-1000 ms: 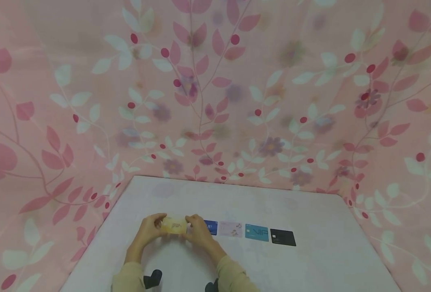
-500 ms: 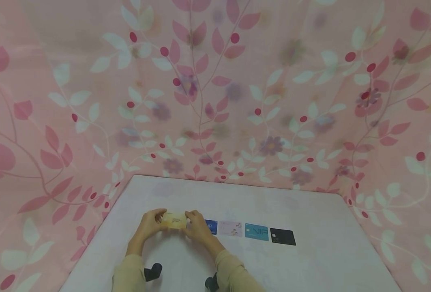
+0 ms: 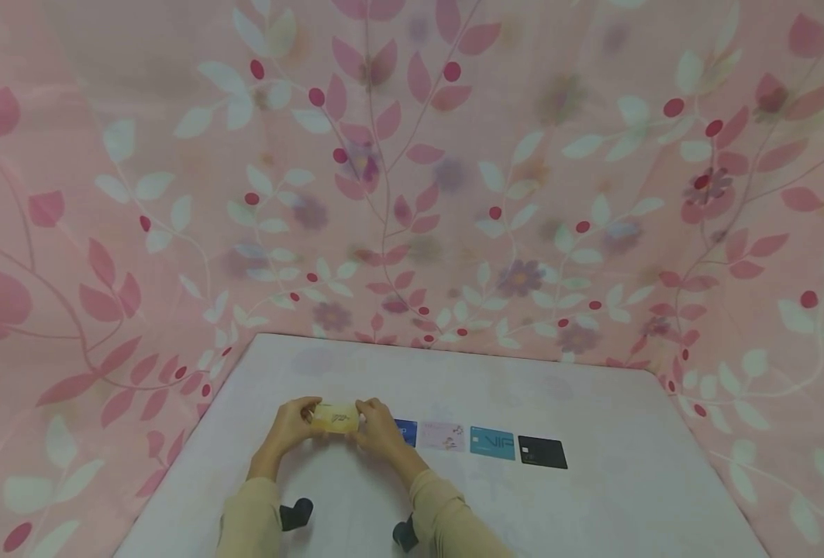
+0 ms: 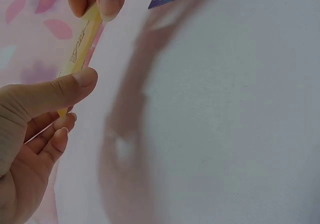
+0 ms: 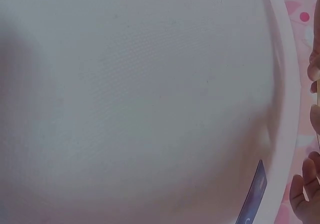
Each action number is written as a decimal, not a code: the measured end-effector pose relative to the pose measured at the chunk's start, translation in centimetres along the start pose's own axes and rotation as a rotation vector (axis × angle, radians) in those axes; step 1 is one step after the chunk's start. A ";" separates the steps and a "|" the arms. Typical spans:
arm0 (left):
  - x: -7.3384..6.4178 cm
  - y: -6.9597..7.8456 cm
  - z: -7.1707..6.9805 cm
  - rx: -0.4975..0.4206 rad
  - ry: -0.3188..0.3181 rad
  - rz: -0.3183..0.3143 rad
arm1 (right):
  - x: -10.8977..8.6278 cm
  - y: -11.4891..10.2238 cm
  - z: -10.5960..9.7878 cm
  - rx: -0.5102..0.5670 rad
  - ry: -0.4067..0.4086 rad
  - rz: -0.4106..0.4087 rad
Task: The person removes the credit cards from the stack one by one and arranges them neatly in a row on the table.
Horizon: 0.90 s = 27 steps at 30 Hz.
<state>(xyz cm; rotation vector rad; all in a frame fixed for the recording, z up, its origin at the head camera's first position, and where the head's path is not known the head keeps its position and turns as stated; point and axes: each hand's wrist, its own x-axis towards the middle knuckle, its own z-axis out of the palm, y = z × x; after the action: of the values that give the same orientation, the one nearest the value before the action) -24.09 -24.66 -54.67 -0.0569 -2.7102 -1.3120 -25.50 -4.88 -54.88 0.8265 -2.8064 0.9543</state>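
Observation:
A yellow card (image 3: 336, 418) is held up above the white table by both hands. My left hand (image 3: 291, 426) pinches its left end; in the left wrist view the thumb (image 4: 75, 86) presses one face while the fingers lie behind. My right hand (image 3: 381, 432) pinches the opposite end, its fingertips showing at the top of the left wrist view. Dark lettering marks the card's face. Just beyond my right hand lies a blue card (image 3: 408, 432), partly covered by that hand. The right wrist view catches only parts of the hands at its right edge.
To the right of the blue card, a pale flowered card (image 3: 443, 435), a teal VIP card (image 3: 492, 442) and a black card (image 3: 543, 452) lie in a row on the white table (image 3: 628, 496). Pink floral cloth (image 3: 412, 194) surrounds the table's back and sides.
Both hands have shifted slightly upward in the head view, away from the body, carrying the yellow card along. The cards in the row have stayed in place.

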 end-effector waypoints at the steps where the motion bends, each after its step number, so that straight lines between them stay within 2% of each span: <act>1: 0.0 -0.1 0.1 0.000 -0.002 -0.010 | 0.0 0.0 0.0 -0.004 -0.003 0.003; 6: 0.0 -0.4 0.4 0.019 -0.018 -0.025 | 0.1 0.2 0.2 -0.013 -0.035 0.024; 12: -0.3 -0.6 0.8 0.015 -0.028 -0.033 | 0.2 0.4 0.5 0.024 -0.107 0.092; 18: -0.1 -1.2 1.3 -0.001 -0.036 -0.049 | 0.3 0.7 0.9 0.060 -0.144 0.145; 27: -0.1 -1.5 1.7 0.008 -0.047 -0.084 | 0.1 1.7 1.8 0.062 -0.167 0.162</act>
<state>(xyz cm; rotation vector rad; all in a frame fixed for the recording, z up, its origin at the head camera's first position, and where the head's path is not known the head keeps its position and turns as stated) -24.29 -24.28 -56.90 0.0274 -2.7855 -1.3391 -26.26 -4.88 -57.26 0.7267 -3.0404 1.0458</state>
